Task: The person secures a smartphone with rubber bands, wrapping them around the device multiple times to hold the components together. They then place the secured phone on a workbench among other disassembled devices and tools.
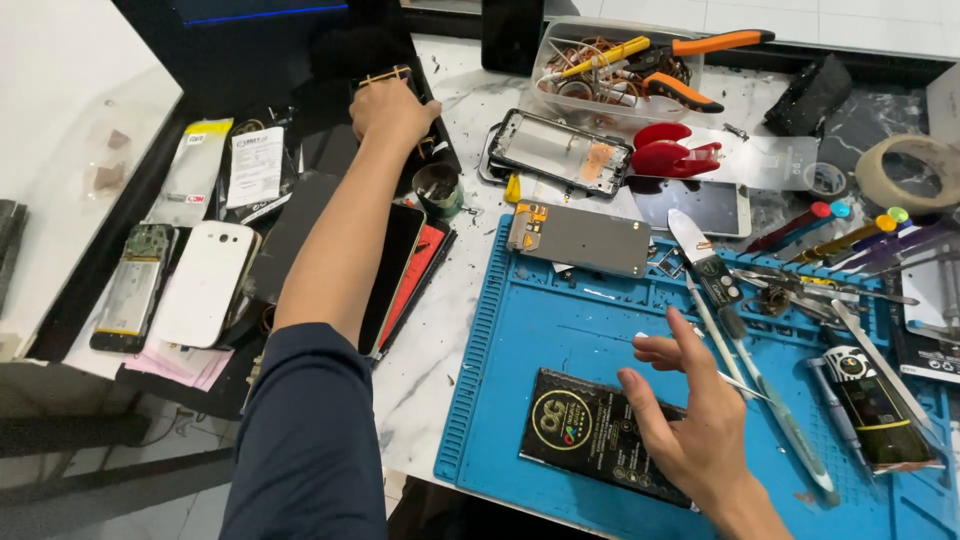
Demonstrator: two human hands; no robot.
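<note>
My left hand (388,108) reaches far across the table onto a black flat panel (300,60) at the back left, its fingers curled on a small dark part with a gold edge (385,75). Whether it grips that part I cannot tell. My right hand (690,420) hovers open, fingers spread, over the blue work mat (520,340), just right of a black flat package with a gold emblem (585,430). A grey metal phone plate (580,238) lies at the mat's far edge.
A phone frame (560,150) and red picks (672,152) lie behind the mat. A clear tub (600,105) holds orange-handled cutters and wire. Screwdrivers and tweezers (850,240) crowd the right. A white phone back (205,282), a circuit board (130,290) and stacked dark phones (400,270) lie left. Tape roll (915,170) at right.
</note>
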